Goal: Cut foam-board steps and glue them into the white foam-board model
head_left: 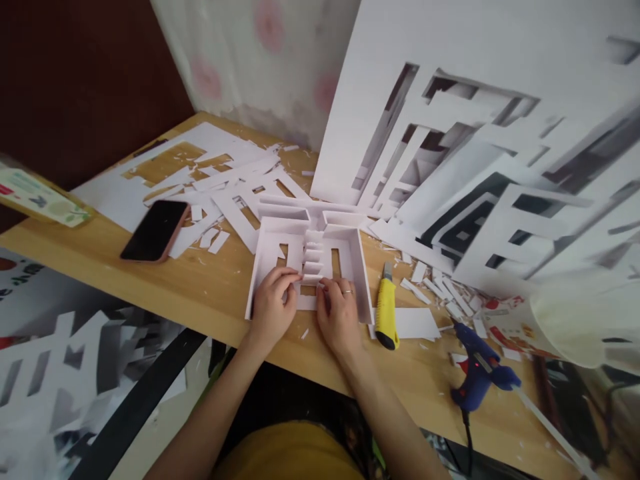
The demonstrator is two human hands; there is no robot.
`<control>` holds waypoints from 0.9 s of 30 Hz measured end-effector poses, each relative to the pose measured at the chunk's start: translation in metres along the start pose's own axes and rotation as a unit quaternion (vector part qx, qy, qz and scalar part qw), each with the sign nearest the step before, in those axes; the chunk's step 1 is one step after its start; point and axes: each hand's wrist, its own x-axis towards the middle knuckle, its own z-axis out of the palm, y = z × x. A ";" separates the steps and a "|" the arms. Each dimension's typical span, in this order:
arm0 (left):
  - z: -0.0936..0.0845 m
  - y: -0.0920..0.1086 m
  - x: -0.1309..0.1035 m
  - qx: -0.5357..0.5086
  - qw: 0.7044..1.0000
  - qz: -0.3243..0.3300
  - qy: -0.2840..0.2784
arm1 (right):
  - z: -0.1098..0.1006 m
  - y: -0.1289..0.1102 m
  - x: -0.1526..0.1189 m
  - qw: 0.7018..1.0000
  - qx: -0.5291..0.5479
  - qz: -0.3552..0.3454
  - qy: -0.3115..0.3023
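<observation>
A white board model with low walls and cut-out openings lies on the wooden table. Down its middle runs a small white staircase of several folded steps. My left hand is at the model's near left, thumb and fingers pinched together at the left end of the lowest step. Opposite it, my right hand, with a ring on one finger, has its fingertips closed at that step's right end. Both fingertip grips are partly hidden. Just right of the model lies a yellow utility knife, its blade end pointing away from me.
A blue glue gun with a cord and a paper cup are at the right. Cut white sheets lean at the back right. Scraps and a phone lie on the table.
</observation>
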 end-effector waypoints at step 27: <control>0.000 0.004 0.003 -0.030 0.999 0.034 0.023 | 0.004 0.002 0.002 1.000 0.005 -0.004 0.020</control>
